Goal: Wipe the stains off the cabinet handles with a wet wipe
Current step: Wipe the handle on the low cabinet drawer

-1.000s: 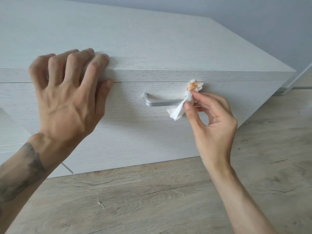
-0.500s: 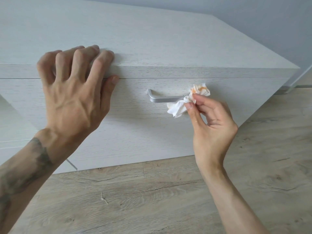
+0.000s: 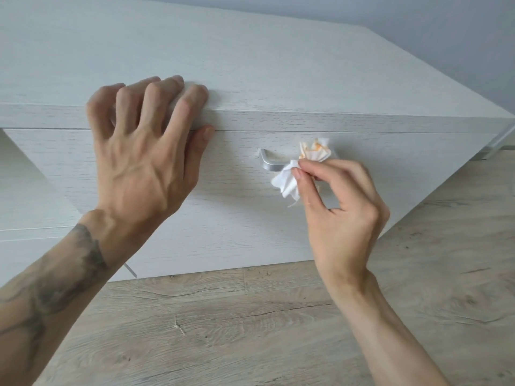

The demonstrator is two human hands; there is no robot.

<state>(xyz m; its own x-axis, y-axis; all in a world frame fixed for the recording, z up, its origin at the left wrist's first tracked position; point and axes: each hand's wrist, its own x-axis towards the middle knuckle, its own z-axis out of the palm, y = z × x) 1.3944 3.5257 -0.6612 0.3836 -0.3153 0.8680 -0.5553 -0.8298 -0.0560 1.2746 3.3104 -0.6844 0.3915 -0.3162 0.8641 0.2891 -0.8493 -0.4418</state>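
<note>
Head view showed the right hand (image 3: 338, 207) with its grip closed on a crumpled wet wipe (image 3: 299, 171), thumb and fingertips pinching the wad from below and from the right. The wipe was white, bunched into loose folds, and it carried orange-brown smears on the tuft that stood up just above the grip. A cleaner white corner hung down to the left of the thumb. The wad was pressed around the metal handle (image 3: 269, 161) of the drawer front (image 3: 231, 218), so only the left end of the bar, with its bent corner, stayed visible to the left of the grip; the right end was hidden behind the wipe and the fingers. The visible part of the handle was matte silver, and I could not tell if any stain was on it.

Well to the left of the grip, the left hand (image 3: 139, 157) lay spread on the cabinet (image 3: 278, 65), holding nothing: four curled fingers rested on the top panel and the thumb touched the front edge below it. The cabinet was pale, with a whitish wood grain. Under both forearms was the wooden floor (image 3: 250, 330).
</note>
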